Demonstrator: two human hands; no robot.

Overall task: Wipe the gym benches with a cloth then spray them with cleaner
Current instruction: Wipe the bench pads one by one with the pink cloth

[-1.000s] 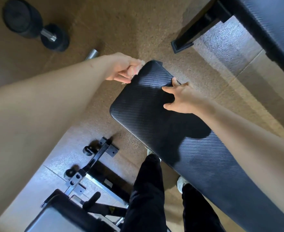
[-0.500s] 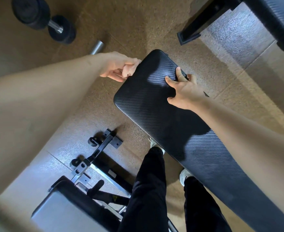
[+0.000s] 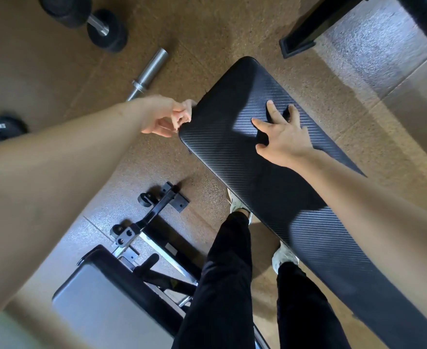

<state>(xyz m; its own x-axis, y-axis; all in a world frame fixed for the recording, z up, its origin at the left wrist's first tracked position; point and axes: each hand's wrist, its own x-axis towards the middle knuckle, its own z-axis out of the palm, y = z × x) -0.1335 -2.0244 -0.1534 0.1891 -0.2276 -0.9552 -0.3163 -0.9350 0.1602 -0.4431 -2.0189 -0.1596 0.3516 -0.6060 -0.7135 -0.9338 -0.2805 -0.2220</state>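
A long black textured bench pad (image 3: pixel 235 102) runs from the upper middle down to the lower right. My right hand (image 3: pixel 283 137) lies on top of it with fingers spread, pressing a dark cloth (image 3: pixel 262 138) that shows only as black patches between the fingers. My left hand (image 3: pixel 167 117) is at the pad's left edge near its far end, fingers curled against the rim and holding it. No spray bottle is in view.
A black dumbbell (image 3: pixel 91 21), a steel bar (image 3: pixel 149 74) and a second weight (image 3: pixel 0 127) lie on the cork floor. Another bench with a grey pad (image 3: pixel 101 298) and black frame (image 3: pixel 154 215) stands lower left. A dark frame foot (image 3: pixel 298 46) is upper right. My legs (image 3: pixel 227 273) stand beside the pad.
My right hand has slid with the cloth back from the pad's far end toward me, its fingers now spread. My left hand moved from the far corner down the left edge.
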